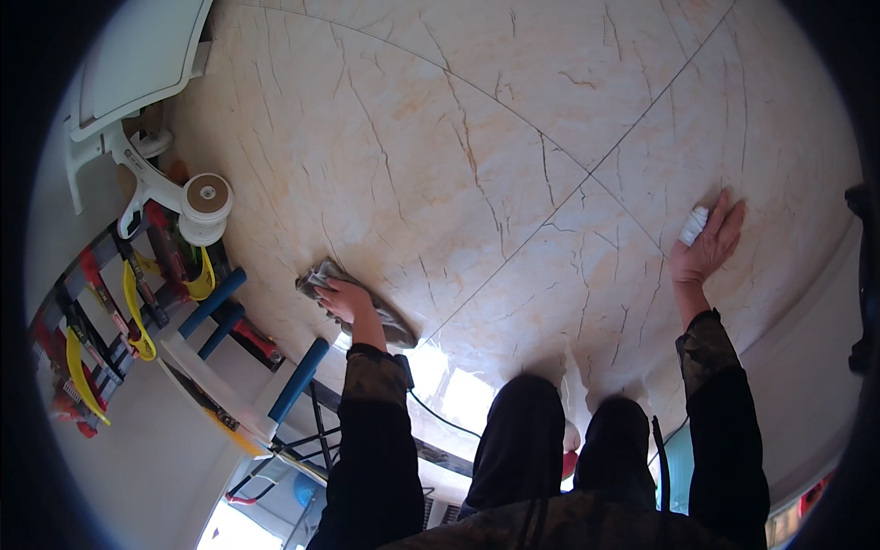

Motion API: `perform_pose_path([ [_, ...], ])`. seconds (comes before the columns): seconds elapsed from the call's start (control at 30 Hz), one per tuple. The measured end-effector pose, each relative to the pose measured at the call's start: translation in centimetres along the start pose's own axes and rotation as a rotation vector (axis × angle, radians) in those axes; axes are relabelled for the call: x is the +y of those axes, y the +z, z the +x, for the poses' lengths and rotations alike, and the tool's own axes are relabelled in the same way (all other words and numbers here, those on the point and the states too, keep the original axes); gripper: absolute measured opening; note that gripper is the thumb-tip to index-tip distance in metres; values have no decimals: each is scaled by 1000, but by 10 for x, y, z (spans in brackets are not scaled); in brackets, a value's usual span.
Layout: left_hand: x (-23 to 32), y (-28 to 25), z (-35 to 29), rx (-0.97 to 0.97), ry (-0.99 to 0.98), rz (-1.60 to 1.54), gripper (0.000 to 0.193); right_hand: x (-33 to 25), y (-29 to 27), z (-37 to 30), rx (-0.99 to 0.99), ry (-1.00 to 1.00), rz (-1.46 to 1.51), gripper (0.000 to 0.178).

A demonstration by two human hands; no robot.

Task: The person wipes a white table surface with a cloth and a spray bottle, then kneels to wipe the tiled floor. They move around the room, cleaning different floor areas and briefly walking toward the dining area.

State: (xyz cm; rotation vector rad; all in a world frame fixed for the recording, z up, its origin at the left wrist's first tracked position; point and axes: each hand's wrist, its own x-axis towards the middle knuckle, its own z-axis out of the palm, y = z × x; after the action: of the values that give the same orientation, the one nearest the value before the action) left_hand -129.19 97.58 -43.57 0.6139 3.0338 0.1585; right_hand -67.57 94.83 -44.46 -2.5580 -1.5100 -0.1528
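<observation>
My left hand presses a crumpled grey cloth onto the marble-patterned tile floor, its fingers bent over one end of the cloth. Off to the right, my right hand rests on the floor with its fingers stretched out and holds nothing. A white wrapping covers one digit of that hand, on its left side. Both forearms, in dark sleeves with patterned cuffs, reach forward past my knees.
At the left stand a white wheeled frame with a round caster and a rack of red, black and yellow tools. Blue-padded bars lie nearer my left arm. A thin dark cable runs near my knees.
</observation>
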Motion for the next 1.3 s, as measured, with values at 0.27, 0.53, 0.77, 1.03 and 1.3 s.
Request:
perform_pose_path([
  [0.27,116,39,-74,77,885,-251,50,-2,-2,-2,-17,-11,25,65],
  [0.53,179,-20,-256,-332,1393,-512,57,4,-1,0,-20,-58,10,70],
  [0.77,91,-112,-163,-250,1031,-663,56,6,4,-1,38,-54,23,68],
  [1.03,-42,-103,-21,-290,461,-431,49,9,7,1,31,-65,20,68],
  [1.3,-73,-20,-30,-86,763,-146,77,6,-6,-2,39,-120,62,66],
])
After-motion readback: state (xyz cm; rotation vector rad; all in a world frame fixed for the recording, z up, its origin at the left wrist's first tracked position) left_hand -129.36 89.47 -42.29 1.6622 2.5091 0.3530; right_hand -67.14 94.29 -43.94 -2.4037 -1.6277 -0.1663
